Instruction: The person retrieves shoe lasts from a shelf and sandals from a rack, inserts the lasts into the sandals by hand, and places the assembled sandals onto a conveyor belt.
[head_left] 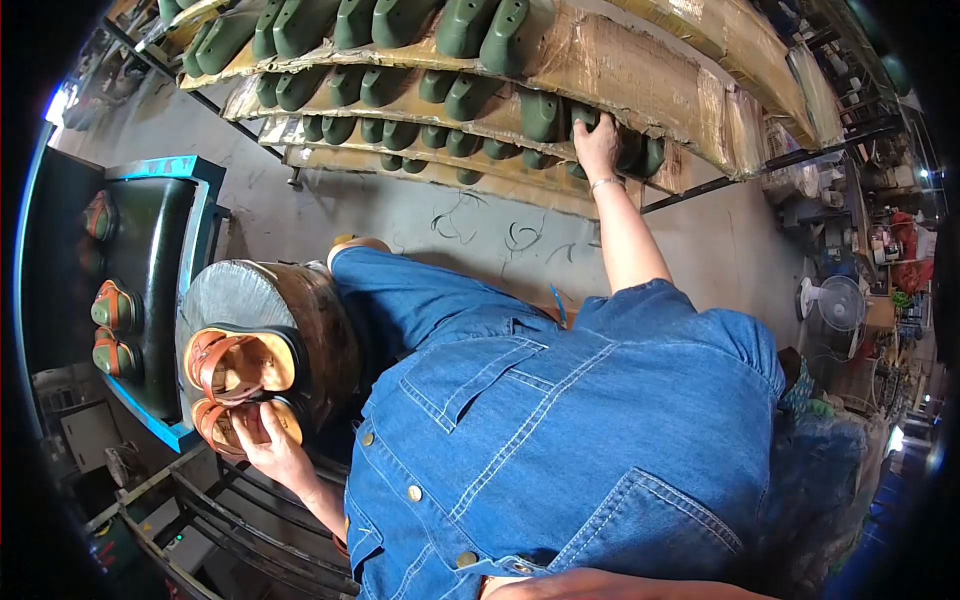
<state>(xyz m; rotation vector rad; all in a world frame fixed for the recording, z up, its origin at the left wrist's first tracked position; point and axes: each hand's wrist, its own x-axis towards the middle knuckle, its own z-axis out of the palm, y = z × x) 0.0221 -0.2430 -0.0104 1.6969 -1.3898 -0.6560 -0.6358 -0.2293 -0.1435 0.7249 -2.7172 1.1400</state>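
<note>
A white fan (838,303) stands at the view's right edge, near something red (908,250) among cluttered shelves. Thin dark strips (522,237) lie on the grey floor (715,235). At left, a blue frame (205,180) edges a dark belt (162,240), with metal bars (215,513) below

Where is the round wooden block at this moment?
In the head view, the round wooden block is on the left, between the blue-framed machine and the person's denim-clad leg, with two strapped sandals at its flat top.
</note>
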